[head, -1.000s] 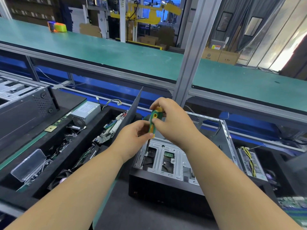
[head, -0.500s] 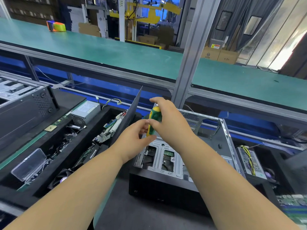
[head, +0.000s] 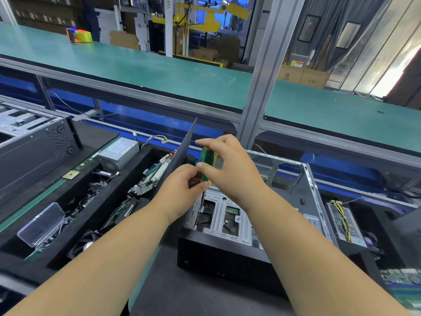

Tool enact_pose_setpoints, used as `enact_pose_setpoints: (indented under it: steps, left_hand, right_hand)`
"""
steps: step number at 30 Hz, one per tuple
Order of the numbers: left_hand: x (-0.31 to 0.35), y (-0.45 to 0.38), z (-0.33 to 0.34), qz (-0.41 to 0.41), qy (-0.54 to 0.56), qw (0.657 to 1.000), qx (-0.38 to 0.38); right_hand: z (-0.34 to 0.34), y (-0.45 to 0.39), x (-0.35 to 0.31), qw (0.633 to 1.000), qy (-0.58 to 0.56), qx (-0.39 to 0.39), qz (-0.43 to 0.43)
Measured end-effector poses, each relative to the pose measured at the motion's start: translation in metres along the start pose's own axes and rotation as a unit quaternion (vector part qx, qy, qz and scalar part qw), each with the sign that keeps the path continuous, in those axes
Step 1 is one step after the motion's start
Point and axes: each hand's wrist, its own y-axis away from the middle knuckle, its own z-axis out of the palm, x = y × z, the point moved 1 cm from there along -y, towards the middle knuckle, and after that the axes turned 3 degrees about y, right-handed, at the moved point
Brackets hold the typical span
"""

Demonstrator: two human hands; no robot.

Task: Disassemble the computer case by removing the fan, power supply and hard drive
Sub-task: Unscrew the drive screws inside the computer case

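Judging from the layout, the work is part-way through; the computer case (head: 262, 224) lies on its side, open face up, in front of the person, and its rear bay looks empty — a power supply (head: 342, 221) sits in the bin just right of it, though whether it came from this case cannot be told; another silver power supply (head: 118, 151) and a circuit board (head: 155, 174) lie in the tray to the left. Left to do, as far as can be seen: the hard drive (head: 232, 210), visible through the cage slots at the near end. The screwdriver (head: 206, 165) stands near upright, long axis vertical, tip down on a screw at the cage's left rail; the right hand (head: 230, 165) pinches the green-and-yellow handle, fingers curled round it; the left hand (head: 182, 185) grips it lower down near the shaft — both closed on the tool.
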Motion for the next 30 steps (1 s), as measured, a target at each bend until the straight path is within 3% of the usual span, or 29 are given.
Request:
enact_pose_setpoints:
  steps: [9,13,24,30]
  left_hand:
    - [0.0044,0.0012,0.0021,0.006,-0.012,1.0,0.0]
    - [0.0015,0.0017,0.0018,-0.02,0.062,0.997,-0.04]
    - [0.0001,0.0003,0.0044,-0.024,0.108,0.993,-0.031]
    - [0.0036,0.0021,0.0056,-0.033,0.089,0.995,-0.038]
  right_hand:
    - [-0.001,-0.0009,0.001,0.999,0.028,0.032,0.002]
    - [-0.0027,0.0005,0.0033,0.999,0.02,0.048,0.006]
    - [-0.0097,0.0011,0.0046,1.0,0.002,0.012,0.016]
    - [-0.0059,0.0019,0.0007,0.997,0.032,0.058,0.031]
